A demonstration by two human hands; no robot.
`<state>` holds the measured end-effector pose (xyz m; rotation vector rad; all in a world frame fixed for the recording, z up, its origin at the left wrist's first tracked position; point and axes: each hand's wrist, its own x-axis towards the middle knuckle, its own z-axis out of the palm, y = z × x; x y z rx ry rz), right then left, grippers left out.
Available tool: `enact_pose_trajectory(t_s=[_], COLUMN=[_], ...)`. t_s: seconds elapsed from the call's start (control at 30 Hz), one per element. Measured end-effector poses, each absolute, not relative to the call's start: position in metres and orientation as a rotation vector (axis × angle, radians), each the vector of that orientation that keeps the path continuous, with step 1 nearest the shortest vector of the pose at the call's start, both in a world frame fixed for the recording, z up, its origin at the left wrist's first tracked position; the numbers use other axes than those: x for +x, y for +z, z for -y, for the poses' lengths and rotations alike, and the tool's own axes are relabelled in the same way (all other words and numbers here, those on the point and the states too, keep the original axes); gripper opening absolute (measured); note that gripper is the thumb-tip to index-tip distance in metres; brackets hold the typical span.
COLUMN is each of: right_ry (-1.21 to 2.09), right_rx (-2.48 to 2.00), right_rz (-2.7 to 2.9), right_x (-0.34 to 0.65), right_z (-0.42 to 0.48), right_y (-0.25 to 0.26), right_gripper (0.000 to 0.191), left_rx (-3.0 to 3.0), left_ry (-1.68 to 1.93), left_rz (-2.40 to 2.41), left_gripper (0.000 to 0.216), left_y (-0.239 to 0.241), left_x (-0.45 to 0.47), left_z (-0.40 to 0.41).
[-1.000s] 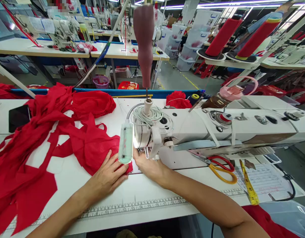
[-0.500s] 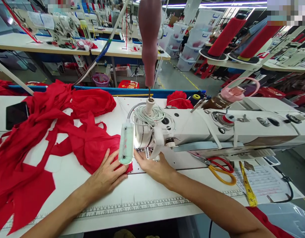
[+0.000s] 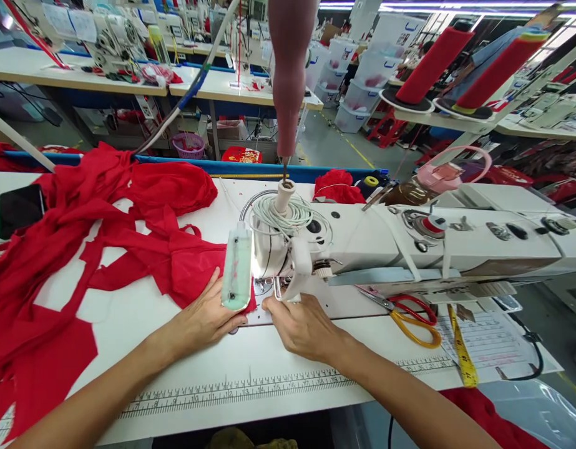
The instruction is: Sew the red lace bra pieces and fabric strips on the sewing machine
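Note:
My left hand [image 3: 207, 317] lies flat on the edge of the red fabric [image 3: 194, 265], just left of the needle area. A pale green lamp [image 3: 236, 268] hides some of its fingertips. My right hand [image 3: 302, 327] is at the sewing machine [image 3: 362, 234], in front of the presser foot. Its fingers are curled together, and what they pinch, if anything, cannot be made out. Red cloth shows between the left hand and the needle plate [image 3: 264, 317]. Long red strips and panels spread leftward from there.
Scissors [image 3: 412, 318], a yellow tape measure [image 3: 463, 349] and a written sheet [image 3: 498, 346] lie on the right. A black phone [image 3: 20, 211] is at far left. Red thread cones [image 3: 435, 62] stand above the machine; a pink-lidded bottle [image 3: 430, 178] is behind it.
My right hand has drawn back slightly to the right from the needle area, its fingers more curled. My left hand stays on the red fabric, its fingers closer together. The view has shifted slightly.

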<state>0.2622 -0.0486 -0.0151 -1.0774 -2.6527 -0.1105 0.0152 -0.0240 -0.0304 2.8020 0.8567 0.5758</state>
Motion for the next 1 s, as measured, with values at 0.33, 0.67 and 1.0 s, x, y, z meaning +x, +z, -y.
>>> enact_pose_trajectory(t_s=[0.33, 0.67, 1.0], right_ry=[0.007, -0.129, -0.042], right_rx=[-0.998, -1.179, -1.143], right_rz=[2.546, 2.499, 2.487], right_x=[0.257, 0.261, 0.26], right_z=[0.057, 0.048, 0.057], right_y=[-0.035, -0.047, -0.046], right_gripper=[0.045, 0.053, 0.053], left_rx=[2.81, 2.678, 2.682], left_ry=[0.459, 0.604, 0.563], left_rz=[-1.031, -0.949, -0.971], left_gripper=[0.043, 0.023, 0.02], left_y=[-0.038, -0.03, -0.025], left_x=[0.023, 0.032, 0.03], left_z=[0.037, 0.008, 0.016])
